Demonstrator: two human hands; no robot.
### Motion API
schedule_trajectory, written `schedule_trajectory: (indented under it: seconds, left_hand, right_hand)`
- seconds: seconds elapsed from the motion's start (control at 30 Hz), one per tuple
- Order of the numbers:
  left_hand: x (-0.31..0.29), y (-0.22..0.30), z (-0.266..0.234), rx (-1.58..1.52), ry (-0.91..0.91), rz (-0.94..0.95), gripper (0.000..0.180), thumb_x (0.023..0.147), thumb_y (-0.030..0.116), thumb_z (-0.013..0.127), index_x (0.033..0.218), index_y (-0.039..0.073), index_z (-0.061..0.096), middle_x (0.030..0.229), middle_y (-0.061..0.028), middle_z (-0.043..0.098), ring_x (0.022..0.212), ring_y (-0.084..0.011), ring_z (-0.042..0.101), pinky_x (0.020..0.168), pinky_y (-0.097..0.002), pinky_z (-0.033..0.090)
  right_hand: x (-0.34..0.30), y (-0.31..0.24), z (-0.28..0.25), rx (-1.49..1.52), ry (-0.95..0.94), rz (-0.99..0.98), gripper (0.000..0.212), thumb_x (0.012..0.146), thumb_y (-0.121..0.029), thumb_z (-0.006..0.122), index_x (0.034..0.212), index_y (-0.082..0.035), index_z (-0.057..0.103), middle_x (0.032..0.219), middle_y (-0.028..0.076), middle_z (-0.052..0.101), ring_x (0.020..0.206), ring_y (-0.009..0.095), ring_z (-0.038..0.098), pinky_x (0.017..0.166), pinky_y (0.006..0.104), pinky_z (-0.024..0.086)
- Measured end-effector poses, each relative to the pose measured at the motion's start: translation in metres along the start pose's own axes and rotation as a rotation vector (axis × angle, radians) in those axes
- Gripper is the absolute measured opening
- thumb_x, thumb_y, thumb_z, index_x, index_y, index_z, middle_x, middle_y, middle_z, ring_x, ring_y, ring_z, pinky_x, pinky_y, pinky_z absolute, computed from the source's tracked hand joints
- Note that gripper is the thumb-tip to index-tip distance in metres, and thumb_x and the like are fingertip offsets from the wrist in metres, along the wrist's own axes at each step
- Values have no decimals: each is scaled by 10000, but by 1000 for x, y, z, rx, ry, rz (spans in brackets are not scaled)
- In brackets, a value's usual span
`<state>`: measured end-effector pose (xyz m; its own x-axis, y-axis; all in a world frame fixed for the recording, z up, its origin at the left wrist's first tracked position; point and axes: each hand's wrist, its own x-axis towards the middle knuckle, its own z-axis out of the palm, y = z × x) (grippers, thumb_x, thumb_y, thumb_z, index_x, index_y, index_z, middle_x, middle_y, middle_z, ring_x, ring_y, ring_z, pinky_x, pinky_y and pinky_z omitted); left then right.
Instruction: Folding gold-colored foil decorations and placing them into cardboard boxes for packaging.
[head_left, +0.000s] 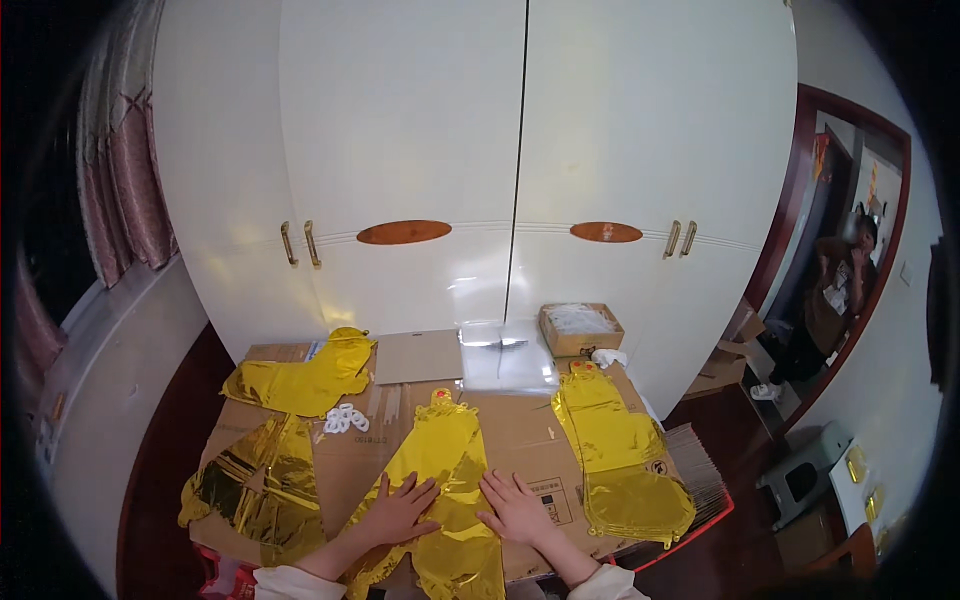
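Note:
A flat gold foil balloon (445,450) lies in front of me on brown cardboard (380,440), its narrow tab pointing away and its wide lower part running toward me. My left hand (403,508) rests flat on its left side with fingers spread. On its right edge lies my right hand (515,508), fingers stretched out, partly over the cardboard. Neither hand grips anything. To the right is a stack of gold foil balloons (620,450). More flat foil balloons, one angular (260,480) and one curved (310,375), lie on the left.
Small white rings (345,419) lie in a pile left of centre. Along the back are a grey board (418,358), clear plastic bags (505,355) and an open carton (582,328) of white material. A white wardrobe (400,130) stands behind. A person (840,290) is in the doorway.

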<state>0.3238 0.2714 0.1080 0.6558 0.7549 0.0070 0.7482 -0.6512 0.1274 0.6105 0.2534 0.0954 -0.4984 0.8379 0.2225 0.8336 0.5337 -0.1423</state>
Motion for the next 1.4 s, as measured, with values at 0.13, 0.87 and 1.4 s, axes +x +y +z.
schedule_trajectory:
  seconds: [0.13,0.87,1.4]
  left_hand:
    - [-2,0,-5,-49,25,-20,779,923,634,464,1483,104,352,1545,-87,347,1441,-344,289,1098,-712,138]
    - [-106,-6,-14,-178,115,-533,606,759,526,724,1041,7,585,1051,-189,565,1017,-371,545,868,-457,461]
    - [-75,41,-37,-1205,147,-419,356,849,137,753,1140,26,579,1018,-68,663,924,-110,621,790,-266,508]
  right_hand:
    - [0,0,2,1,3,-1,639,989,-478,434,1454,-41,404,1521,132,387,1434,253,320,1178,473,219]
    - [-9,14,-2,77,25,27,646,960,-484,496,1437,-55,428,1506,135,408,1419,287,344,1160,519,229]
    - [7,-32,-34,414,110,-96,451,933,-288,622,1310,-52,544,1288,136,590,1241,318,521,1038,444,396]
